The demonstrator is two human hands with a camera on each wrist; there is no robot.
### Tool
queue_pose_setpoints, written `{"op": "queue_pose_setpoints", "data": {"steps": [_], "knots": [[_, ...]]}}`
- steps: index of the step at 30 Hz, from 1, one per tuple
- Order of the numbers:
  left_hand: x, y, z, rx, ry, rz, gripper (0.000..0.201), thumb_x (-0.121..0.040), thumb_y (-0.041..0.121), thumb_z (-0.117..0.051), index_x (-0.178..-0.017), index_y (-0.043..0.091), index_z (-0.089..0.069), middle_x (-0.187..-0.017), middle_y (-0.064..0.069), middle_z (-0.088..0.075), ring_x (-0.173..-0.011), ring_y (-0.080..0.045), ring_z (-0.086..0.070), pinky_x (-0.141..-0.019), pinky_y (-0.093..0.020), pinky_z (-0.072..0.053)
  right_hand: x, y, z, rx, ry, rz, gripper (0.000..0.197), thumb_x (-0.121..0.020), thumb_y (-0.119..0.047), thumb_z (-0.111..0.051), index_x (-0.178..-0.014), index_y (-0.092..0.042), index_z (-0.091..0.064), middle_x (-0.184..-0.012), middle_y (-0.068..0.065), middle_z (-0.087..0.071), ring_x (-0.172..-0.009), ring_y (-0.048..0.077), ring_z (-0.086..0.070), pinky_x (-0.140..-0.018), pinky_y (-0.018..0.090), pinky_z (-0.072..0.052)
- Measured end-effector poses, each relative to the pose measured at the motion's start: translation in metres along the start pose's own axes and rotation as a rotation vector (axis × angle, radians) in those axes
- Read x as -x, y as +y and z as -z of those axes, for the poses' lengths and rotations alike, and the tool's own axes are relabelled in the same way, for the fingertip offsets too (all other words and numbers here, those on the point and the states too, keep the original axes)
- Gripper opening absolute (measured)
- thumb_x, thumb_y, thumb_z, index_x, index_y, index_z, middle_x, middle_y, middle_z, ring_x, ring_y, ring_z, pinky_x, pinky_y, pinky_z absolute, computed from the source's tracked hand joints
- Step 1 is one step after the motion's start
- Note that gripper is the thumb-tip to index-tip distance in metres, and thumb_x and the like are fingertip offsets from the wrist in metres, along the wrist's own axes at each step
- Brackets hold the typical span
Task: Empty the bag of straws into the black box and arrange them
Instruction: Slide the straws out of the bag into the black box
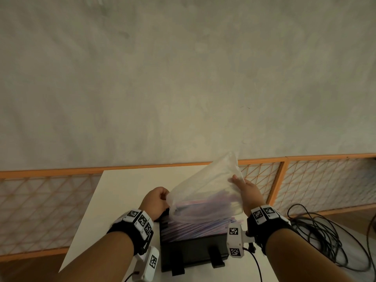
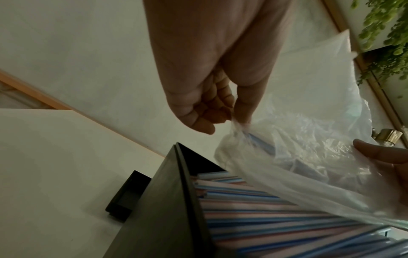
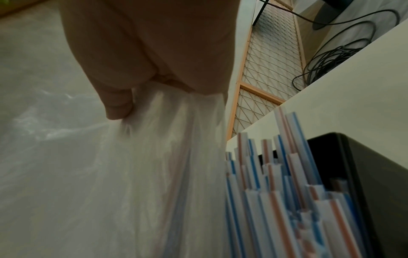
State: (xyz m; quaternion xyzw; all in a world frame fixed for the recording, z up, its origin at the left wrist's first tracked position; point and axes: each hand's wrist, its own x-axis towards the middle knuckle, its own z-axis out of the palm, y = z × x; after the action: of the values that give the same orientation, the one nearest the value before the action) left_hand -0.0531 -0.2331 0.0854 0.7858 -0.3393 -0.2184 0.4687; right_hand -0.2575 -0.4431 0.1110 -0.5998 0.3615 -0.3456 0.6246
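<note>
A clear plastic bag (image 1: 205,186) is held tilted over the black box (image 1: 193,251) on the white table (image 1: 114,196). Striped straws (image 1: 195,226) lie piled in the box, and some still show inside the bag. My left hand (image 1: 156,202) pinches the bag's left edge; the pinch shows in the left wrist view (image 2: 234,118). My right hand (image 1: 247,191) grips the bag's right side, thumb on the plastic (image 3: 119,108). In the right wrist view, straw ends (image 3: 276,174) stick up beside the box's wall (image 3: 364,174).
An orange-framed mesh fence (image 1: 305,180) runs behind the table before a grey wall. Black cables (image 1: 325,237) coil on the floor to the right. The box has two black feet (image 1: 216,259) at its near side.
</note>
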Motion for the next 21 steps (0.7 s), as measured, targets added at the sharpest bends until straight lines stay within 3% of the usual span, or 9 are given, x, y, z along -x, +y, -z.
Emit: {"op": "queue_pose_setpoints", "data": {"steps": [2, 4, 7, 12, 18, 21], "knots": [[0.0, 0.001, -0.001, -0.085, -0.012, -0.021, 0.017, -0.076, 0.003, -0.063, -0.073, 0.019, -0.057, -0.075, 0.0, -0.062, -0.069, -0.017, -0.054, -0.064, -0.032, -0.046, 0.001, 0.0, -0.001, -0.012, -0.013, -0.004, 0.025, -0.088, -0.034, -0.062, -0.087, -0.013, -0.074, -0.106, 0.015, -0.071, -0.1, 0.034, -0.065, -0.088, 0.046, -0.052], [-0.001, 0.0, -0.001, -0.149, -0.027, -0.029, 0.019, -0.08, 0.006, -0.059, -0.069, 0.021, -0.055, -0.078, -0.002, -0.061, -0.075, -0.023, -0.059, -0.069, -0.036, -0.049, 0.001, 0.0, -0.003, -0.03, -0.016, -0.018, 0.025, -0.087, -0.034, -0.064, -0.083, -0.012, -0.076, -0.104, 0.018, -0.071, -0.099, 0.039, -0.066, -0.093, 0.053, -0.051], [0.002, 0.0, 0.0, -0.212, -0.084, -0.016, 0.021, -0.082, 0.009, -0.062, -0.072, 0.023, -0.049, -0.088, -0.007, -0.06, -0.088, -0.028, -0.06, -0.079, -0.039, -0.051, 0.0, -0.001, -0.005, -0.026, -0.03, -0.016, 0.025, -0.085, -0.035, -0.066, -0.081, -0.013, -0.077, -0.103, 0.018, -0.072, -0.098, 0.038, -0.067, -0.094, 0.054, -0.05], [0.004, 0.0, -0.001, -0.323, -0.069, -0.061, 0.034, -0.082, 0.013, -0.065, -0.07, 0.026, -0.036, -0.074, 0.006, -0.048, -0.08, -0.02, -0.051, -0.063, -0.028, -0.036, -0.002, -0.007, -0.01, 0.006, -0.036, 0.018, 0.029, -0.083, -0.041, -0.066, -0.083, -0.014, -0.077, -0.102, 0.013, -0.074, -0.099, 0.034, -0.067, -0.096, 0.052, -0.049], [0.004, 0.005, 0.0, -0.311, -0.068, -0.039, 0.015, -0.085, 0.019, -0.063, -0.088, 0.019, -0.048, -0.085, 0.001, -0.056, -0.083, -0.019, -0.054, -0.071, -0.026, -0.038, 0.001, -0.015, -0.011, 0.052, -0.021, 0.063, 0.025, -0.09, -0.037, -0.06, -0.084, -0.017, -0.074, -0.102, 0.011, -0.072, -0.098, 0.031, -0.066, -0.096, 0.048, -0.05], [0.003, 0.007, 0.0, -0.368, -0.118, -0.03, 0.016, -0.089, 0.021, -0.058, -0.074, 0.021, -0.053, -0.083, 0.001, -0.057, -0.084, -0.018, -0.054, -0.074, -0.024, -0.039, -0.001, -0.013, -0.012, 0.068, -0.019, 0.084, 0.025, -0.089, -0.037, -0.06, -0.083, -0.017, -0.075, -0.099, 0.01, -0.073, -0.1, 0.032, -0.066, -0.096, 0.05, -0.05]]}}
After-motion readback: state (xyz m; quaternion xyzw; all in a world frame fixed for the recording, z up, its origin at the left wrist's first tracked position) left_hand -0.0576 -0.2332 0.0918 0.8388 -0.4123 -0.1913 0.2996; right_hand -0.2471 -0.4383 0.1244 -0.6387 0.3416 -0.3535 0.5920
